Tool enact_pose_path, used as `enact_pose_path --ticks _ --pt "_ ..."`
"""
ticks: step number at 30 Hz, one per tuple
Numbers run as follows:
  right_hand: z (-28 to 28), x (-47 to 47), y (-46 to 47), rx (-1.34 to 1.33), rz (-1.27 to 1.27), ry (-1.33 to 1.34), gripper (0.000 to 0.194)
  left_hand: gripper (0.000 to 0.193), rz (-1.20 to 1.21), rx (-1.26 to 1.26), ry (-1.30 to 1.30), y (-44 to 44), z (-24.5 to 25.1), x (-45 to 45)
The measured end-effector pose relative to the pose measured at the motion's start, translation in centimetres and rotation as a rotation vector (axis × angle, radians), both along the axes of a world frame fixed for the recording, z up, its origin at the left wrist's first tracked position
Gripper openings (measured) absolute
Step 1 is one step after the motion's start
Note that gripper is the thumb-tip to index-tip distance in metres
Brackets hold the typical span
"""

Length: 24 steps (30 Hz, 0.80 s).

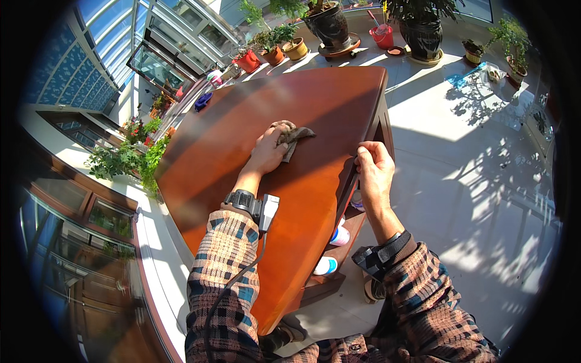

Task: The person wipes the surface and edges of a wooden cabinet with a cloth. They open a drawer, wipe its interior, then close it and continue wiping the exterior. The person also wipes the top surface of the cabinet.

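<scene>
My left hand point(268, 153) presses a crumpled brown and beige cloth point(296, 135) onto the glossy reddish-brown wooden tabletop point(290, 195). Part of the cloth sticks out past the fingers to the right. Beside the table's right edge is my right hand point(376, 170), its fingers curled in and thumb against the forefinger. No object shows in it, and I cannot tell whether its fingertips touch the edge. Both wrists carry black straps, and a grey-white device point(269, 212) with a cable sits on the left one.
Under the tabletop, a shelf point(352, 227) bears white bottles, one point(326, 266) near its front end. A dark blue item point(203, 102) lies at the table's far left corner. Potted plants point(329, 27) and a red bucket point(382, 36) line the far wall. Sunlit pale tiles point(435, 195) lie at right.
</scene>
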State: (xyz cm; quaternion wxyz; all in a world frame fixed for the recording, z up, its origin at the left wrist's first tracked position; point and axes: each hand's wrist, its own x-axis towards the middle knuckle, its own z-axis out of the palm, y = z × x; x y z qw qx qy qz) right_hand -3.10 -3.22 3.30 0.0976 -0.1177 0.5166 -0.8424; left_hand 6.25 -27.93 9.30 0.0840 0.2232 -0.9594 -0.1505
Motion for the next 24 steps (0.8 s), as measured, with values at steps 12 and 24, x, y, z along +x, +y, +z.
enact_pose_path --ticks 12,24 --pt "0.0 -0.9 0.9 0.029 0.174 -0.024 0.012 0.059 0.136 0.01 -0.053 0.2 -0.8 7.0" --pt "0.0 -0.6 0.4 0.006 0.134 -0.026 0.011 0.058 0.744 0.082 -0.084 2.0 -0.4 27.8"
